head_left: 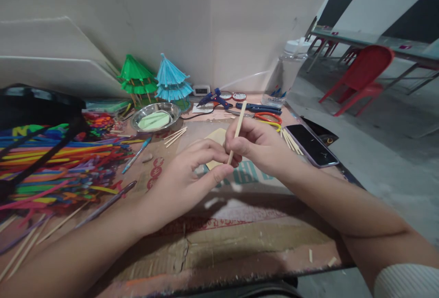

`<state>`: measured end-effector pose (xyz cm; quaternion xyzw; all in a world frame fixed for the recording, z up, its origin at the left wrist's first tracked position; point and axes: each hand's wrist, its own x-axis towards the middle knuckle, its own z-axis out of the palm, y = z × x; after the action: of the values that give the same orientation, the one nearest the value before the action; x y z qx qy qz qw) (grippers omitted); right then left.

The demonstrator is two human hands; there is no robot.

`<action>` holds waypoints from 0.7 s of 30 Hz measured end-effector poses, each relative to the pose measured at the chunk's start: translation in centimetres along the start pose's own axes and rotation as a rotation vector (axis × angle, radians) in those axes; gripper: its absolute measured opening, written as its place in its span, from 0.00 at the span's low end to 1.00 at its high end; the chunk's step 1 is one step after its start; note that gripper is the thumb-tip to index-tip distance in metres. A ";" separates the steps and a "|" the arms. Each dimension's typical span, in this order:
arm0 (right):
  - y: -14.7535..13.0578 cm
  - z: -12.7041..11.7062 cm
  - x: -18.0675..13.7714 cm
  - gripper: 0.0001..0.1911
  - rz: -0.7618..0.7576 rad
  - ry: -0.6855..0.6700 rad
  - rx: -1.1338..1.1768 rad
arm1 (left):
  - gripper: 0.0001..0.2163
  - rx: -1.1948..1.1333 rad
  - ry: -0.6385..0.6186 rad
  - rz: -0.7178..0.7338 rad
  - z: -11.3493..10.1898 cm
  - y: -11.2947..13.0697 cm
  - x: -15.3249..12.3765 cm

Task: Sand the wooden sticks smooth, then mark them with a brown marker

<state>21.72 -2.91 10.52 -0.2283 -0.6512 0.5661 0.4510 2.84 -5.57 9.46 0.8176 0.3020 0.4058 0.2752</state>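
Note:
A thin wooden stick (241,117) stands tilted between my hands above the middle of the work surface. My right hand (259,144) pinches it between thumb and fingers, with the upper end poking out above. At the lower end, the thumb and forefinger of my left hand (192,170) close on the same stick. Behind my fingers lies a pale yellow piece of paper or card (216,137), partly hidden. Short cut sticks (175,137) lie left of it, and more sticks (291,141) lie beside my right wrist.
Colourful pipe cleaners (61,165) cover the left side. A metal bowl (137,126), green paper model (135,76), blue paper model (171,80), glue gun (216,100), orange-handled scissors (267,117) and plastic bottle (283,76) stand or lie behind. A phone (312,145) lies right.

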 end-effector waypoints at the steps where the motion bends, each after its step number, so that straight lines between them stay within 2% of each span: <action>1: 0.0 -0.1 0.0 0.18 -0.018 0.005 0.002 | 0.05 -0.007 -0.006 -0.003 0.0 0.0 0.1; 4: 0.3 -0.3 0.0 0.17 -0.035 0.010 0.039 | 0.07 -0.057 -0.050 -0.022 -0.1 0.1 0.3; 7: 0.6 -0.4 0.0 0.16 0.009 0.000 0.142 | 0.07 -0.119 -0.075 -0.030 0.0 0.1 0.3; 11: 0.8 -0.3 0.1 0.16 0.107 -0.023 0.300 | 0.07 -0.164 -0.069 -0.051 0.1 0.0 0.2; 16: 0.8 -0.4 0.4 0.15 0.168 -0.036 0.377 | 0.06 -0.133 -0.056 -0.033 0.1 0.0 0.1; 19: 1.3 0.1 0.4 0.14 0.258 -0.056 0.452 | 0.02 0.002 0.042 0.022 -0.5 -0.1 0.1; 21: 2.1 0.9 0.0 0.16 0.319 -0.080 0.530 | 0.06 0.105 0.147 0.103 -1.0 -0.3 0.2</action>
<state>20.52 -2.87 8.61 -0.1798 -0.4542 0.7883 0.3740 1.99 -5.02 9.84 0.8133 0.2998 0.4619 0.1879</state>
